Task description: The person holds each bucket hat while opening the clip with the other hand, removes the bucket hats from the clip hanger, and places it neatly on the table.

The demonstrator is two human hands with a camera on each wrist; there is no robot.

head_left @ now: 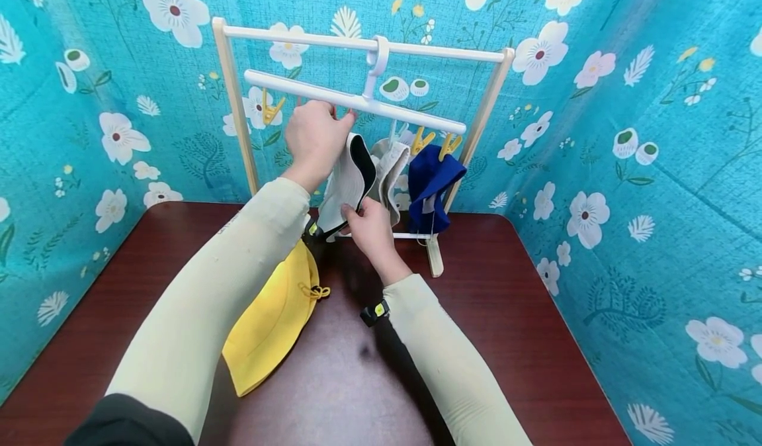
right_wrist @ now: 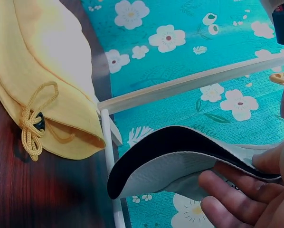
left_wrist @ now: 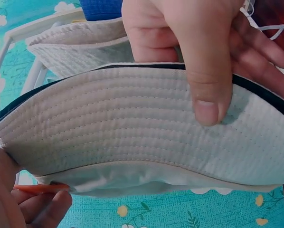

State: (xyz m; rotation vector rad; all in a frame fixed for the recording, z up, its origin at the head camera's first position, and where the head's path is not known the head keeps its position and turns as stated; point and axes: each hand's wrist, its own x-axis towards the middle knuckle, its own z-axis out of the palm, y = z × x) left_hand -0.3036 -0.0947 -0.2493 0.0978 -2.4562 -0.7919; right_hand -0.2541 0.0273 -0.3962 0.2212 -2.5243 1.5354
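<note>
A pale bucket hat with a black inside hangs below the white hanger bar. Up at the bar, my left hand pinches an orange clothespin at the hat's edge; the clothespin's tip is partly hidden by fingers. Lower down, my right hand grips the brim, its thumb flat on the stitched side in the left wrist view. Just right of it hangs a beige hat from a light blue clothespin. A blue hat hangs from yellow clothespins farther right.
A wooden rack with a white top rail carries the hanger by its hook. Another yellow clothespin dangles at the bar's left end. On the dark red table lies a yellow hat with a cord, beneath my left forearm.
</note>
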